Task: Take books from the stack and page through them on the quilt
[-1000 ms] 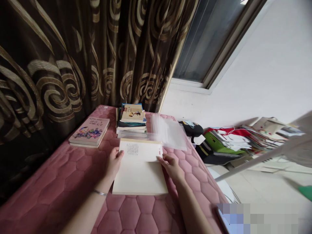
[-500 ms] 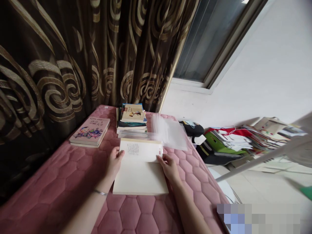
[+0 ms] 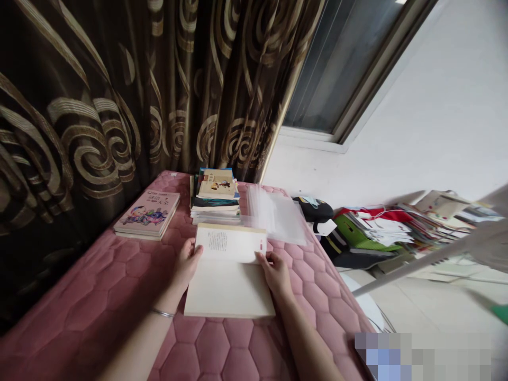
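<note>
An open book (image 3: 229, 291) lies in front of me on the pink quilted mattress (image 3: 130, 301), its far page raised and printed with a small block of text, its near page blank. On the book's left edge my left hand (image 3: 189, 259) is closed, thumb on top. My right hand (image 3: 274, 270) pinches the right edge the same way. Just beyond the book is a stack of books (image 3: 216, 198) with a tan cover on top. Clear plastic sleeves (image 3: 275, 214) lie to its right, and a pink-covered pile of books (image 3: 147, 214) sits to the left.
A dark patterned curtain (image 3: 159, 90) hangs behind the mattress. Along the wall on the right are a black case (image 3: 315, 210), a green holder with papers (image 3: 367, 233) and heaped books (image 3: 432, 225). A pale pole (image 3: 413, 264) slants across the right side.
The book's far page is tipped up very slightly more. Both hands keep their hold on the edges; otherwise only a tiny shift of view shows.
</note>
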Tool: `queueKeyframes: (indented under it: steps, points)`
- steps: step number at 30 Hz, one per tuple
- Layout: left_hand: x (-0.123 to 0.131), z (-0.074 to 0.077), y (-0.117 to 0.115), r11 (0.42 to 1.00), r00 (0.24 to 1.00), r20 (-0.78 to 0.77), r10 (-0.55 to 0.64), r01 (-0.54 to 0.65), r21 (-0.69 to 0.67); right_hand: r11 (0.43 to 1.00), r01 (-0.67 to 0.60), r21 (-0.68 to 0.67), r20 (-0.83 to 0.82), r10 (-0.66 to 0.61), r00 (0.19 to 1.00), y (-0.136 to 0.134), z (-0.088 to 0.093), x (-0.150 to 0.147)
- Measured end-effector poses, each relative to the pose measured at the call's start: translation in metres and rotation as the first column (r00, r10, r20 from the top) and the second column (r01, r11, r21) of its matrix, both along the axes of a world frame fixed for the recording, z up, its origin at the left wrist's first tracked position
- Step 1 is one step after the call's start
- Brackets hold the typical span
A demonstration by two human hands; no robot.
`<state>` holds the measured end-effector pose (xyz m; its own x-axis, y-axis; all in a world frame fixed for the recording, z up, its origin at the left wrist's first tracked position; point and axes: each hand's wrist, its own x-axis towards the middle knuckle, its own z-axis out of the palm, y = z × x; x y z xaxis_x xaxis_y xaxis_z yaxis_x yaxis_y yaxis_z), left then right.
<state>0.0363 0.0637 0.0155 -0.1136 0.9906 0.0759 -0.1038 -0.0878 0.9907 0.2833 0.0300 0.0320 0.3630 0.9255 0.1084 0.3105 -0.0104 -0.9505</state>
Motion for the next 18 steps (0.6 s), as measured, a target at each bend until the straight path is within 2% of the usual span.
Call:
queueKeyframes:
  steps: [2, 6, 10, 18]
  points:
    - [0.000, -0.002, 0.001, 1.000, 1.000, 0.018, -0.021, 0.021, -0.007, 1.000, -0.009, -0.013, -0.011, 0.009, 1.000, -0.001, 0.001, 0.001]
    - [0.001, -0.003, 0.000, 0.999, 1.000, -0.026, 0.012, -0.012, -0.030, 0.993, -0.082, -0.079, -0.040, 0.079, 0.996, -0.005, 0.008, 0.004]
    - [0.002, 0.001, -0.002, 0.998, 0.997, -0.061, 0.052, -0.054, -0.032, 0.991, -0.120, -0.060, -0.059, 0.117, 0.991, -0.007, 0.013, 0.008]
    - [0.001, 0.004, -0.003, 0.999, 0.997, -0.067, 0.030, -0.028, 0.030, 0.996, -0.077, -0.042, -0.023, 0.076, 0.997, -0.001, 0.002, 0.007]
